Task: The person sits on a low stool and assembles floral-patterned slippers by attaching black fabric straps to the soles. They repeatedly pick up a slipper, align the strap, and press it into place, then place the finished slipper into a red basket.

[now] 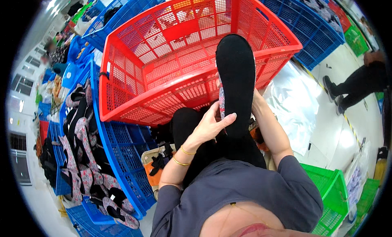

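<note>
Slipper (236, 79), left hand (213, 124) alongside, right hand (258, 101) behind

Hands (212, 124) hold black-soled slipper (237, 77) near red crate (179, 30).

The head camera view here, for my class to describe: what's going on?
A seated person is handling a black-soled floral slipper, its sole turned toward the camera. The left hand holds its near end, with the thumb against the sole; the right hand is at the other side, mostly hidden behind it. A large red crate stands just ahead. At the left, a blue crate holds a pile of floral slippers.
</note>
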The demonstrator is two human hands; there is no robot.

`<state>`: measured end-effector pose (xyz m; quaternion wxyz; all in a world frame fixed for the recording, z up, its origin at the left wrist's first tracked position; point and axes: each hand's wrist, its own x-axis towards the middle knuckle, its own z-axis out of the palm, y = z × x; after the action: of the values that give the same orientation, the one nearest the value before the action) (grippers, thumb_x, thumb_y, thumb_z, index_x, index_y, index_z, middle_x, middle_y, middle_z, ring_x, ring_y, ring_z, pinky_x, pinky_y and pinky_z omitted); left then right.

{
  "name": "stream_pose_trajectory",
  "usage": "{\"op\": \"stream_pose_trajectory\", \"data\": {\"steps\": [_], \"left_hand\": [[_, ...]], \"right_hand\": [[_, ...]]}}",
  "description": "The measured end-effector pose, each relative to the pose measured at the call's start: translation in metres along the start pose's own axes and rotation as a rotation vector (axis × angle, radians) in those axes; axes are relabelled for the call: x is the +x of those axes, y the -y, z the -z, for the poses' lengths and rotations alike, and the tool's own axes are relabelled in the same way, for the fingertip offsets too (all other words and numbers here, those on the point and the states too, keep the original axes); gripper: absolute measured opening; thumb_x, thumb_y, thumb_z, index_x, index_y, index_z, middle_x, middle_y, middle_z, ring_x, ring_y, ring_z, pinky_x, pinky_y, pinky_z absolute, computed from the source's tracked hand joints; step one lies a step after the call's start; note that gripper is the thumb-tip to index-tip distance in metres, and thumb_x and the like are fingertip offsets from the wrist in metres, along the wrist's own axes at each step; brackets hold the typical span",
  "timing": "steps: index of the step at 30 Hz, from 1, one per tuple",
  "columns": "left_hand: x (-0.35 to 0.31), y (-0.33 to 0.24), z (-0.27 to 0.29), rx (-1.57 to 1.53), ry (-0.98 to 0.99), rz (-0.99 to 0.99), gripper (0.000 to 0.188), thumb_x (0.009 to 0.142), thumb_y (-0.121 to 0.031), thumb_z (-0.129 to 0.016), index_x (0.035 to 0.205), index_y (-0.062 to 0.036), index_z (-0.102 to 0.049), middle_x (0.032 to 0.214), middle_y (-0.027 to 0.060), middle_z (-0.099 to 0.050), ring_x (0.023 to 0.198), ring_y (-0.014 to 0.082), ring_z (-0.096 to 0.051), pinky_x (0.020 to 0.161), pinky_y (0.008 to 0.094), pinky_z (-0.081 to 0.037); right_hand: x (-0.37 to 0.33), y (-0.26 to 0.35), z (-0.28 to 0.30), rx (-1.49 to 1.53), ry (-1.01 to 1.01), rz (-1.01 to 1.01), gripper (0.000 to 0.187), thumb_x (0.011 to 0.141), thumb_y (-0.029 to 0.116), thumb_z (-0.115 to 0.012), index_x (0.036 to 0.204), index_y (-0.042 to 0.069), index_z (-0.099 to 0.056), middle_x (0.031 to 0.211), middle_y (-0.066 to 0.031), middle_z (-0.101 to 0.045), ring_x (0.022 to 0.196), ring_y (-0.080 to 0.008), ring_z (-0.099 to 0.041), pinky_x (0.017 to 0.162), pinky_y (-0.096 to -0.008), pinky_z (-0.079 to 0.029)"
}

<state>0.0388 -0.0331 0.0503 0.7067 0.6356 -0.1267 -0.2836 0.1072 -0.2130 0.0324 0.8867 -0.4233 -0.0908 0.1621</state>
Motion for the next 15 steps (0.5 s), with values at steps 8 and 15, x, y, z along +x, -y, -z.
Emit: {"op": "stream_pose_trajectory", "data": {"steps": [8, 15], "left_hand": [[-0.011, 0.028, 0.010, -0.263, -0.110, -0.197, 0.039, 0.093, -0.008, -0.060, 0.129, 0.0014, -0.047, 0.118, 0.0027, -0.057, 0.103, 0.0077, -0.053, 0.091, 0.0241, -0.044], [-0.025, 0.035, 0.016, -0.241, -0.122, -0.205, 0.043, 0.092, -0.010, -0.061, 0.131, 0.0028, -0.046, 0.120, 0.0060, -0.058, 0.106, 0.0116, -0.055, 0.093, 0.0267, -0.044]], "right_hand": [[-0.035, 0.035, 0.041, -0.523, -0.437, -0.060, 0.028, 0.092, 0.020, -0.061, 0.112, 0.000, -0.061, 0.092, -0.0072, -0.068, 0.053, -0.0027, -0.050, 0.044, -0.0167, -0.035], [-0.052, 0.048, -0.019, -0.493, -0.390, 0.201, 0.033, 0.097, 0.027, -0.054, 0.111, -0.002, -0.061, 0.094, -0.0067, -0.067, 0.055, -0.0039, -0.050, 0.051, -0.0188, -0.040]]}}
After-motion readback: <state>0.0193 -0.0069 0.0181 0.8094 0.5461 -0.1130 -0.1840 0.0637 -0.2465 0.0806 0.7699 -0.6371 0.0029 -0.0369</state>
